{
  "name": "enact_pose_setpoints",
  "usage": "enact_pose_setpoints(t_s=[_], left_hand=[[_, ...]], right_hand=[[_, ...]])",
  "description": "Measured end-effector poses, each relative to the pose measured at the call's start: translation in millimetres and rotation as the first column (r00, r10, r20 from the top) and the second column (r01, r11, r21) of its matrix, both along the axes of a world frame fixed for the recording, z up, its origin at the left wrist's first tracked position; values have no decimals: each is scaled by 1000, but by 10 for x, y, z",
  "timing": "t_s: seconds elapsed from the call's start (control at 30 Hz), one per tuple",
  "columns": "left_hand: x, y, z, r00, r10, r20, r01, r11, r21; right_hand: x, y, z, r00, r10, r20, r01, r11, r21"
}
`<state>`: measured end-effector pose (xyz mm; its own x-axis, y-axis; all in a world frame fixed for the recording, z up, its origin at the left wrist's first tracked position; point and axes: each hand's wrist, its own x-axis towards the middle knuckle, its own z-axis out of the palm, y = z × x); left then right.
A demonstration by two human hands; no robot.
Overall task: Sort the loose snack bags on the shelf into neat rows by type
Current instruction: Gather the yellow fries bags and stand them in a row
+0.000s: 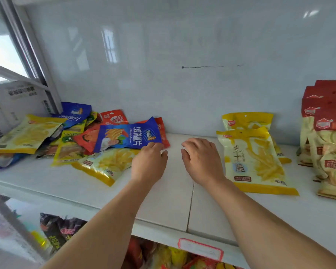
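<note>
A loose heap of snack bags lies on the left of the white shelf (169,200). On top of it is a blue bag (127,135), with red bags (113,118), a green-yellow bag (69,147) and yellow bags (107,165) around and under it. My left hand (148,165) reaches to the blue bag's lower right corner, fingertips touching its edge. My right hand (201,160) hovers just above the bare shelf, fingers loosely curled, holding nothing. Two yellow bags (257,162) lie stacked at the right, and red-topped bags (327,136) sit in a row further right.
A glossy white wall backs the shelf. A white cardboard box (17,101) stands at the far left behind the heap. A seam (190,206) splits the shelf board. A red-framed price label (201,248) hangs on the front edge. More snack bags (60,232) fill the shelf below.
</note>
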<state>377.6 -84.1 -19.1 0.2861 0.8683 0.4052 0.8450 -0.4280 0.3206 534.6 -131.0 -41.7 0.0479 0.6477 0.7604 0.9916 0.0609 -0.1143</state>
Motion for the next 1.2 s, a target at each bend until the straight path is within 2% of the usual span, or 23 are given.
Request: enact_pose_setpoints(t_s=[0.17,0.3,0.37,0.53,0.67,0.77,0.83,1.0,1.2], left_hand=[[-751,172,83,997,18,-72,-16,999,28],[-1344,348,92,998,11,-68,-6,997,72],[-1598,438,90,998,2,-64,3,997,77],[-2109,637,45,1000,21,6,-22,999,25],[-2347,759,-7,993,51,111,-50,999,-8],[-2419,793,-41,985,53,165,-44,997,-58],[-2455,808,-34,977,74,202,-52,992,-112],[-2621,965,53,954,153,257,-113,980,-164],[-2737,1135,-52,960,75,271,-38,989,-140]], right_hand=[[-746,261,40,999,4,-48,-7,998,-65],[-1395,411,101,993,-18,-114,-11,969,-245],[-1682,492,134,971,-125,-205,43,930,-366],[-2254,669,144,825,-429,-368,149,793,-591],[-2452,851,224,630,-556,-542,119,758,-641],[-2504,952,250,545,-598,-588,111,746,-656],[-2530,982,213,546,-616,-568,124,729,-673],[-2638,1060,209,634,-621,-460,130,672,-729],[-3015,1139,261,670,-598,-440,21,608,-794]])
